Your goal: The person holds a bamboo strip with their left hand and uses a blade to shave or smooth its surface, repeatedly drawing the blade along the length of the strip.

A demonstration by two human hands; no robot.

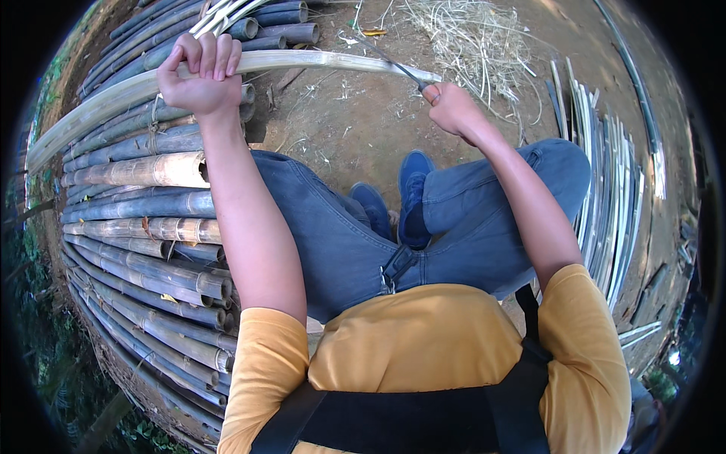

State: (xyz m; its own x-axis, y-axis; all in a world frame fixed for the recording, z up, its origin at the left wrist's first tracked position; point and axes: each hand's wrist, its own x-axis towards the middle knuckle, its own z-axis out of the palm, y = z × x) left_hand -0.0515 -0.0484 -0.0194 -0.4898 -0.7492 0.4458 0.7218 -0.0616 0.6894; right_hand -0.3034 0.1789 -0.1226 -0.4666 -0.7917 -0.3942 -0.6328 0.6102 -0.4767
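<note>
A long, pale split-bamboo strip [295,60] runs from the far left edge across to my right hand. My left hand [200,72] is closed over it, fingers curled on top, above the stacked poles. In my right hand [456,110] is the handle of a knife [402,69], mostly hidden by the fingers. Its thin dark blade points up and to the left and crosses the strip close to the strip's right end. Whether the edge cuts into the bamboo cannot be made out.
Cut bamboo poles [144,202] are stacked along my left. Thin curled shavings [476,49] lie heaped on the dirt ground [318,121] ahead. Split strips [605,181] lie in a bundle on my right, with a long pole [634,72] beyond. My shoes [414,189] rest between.
</note>
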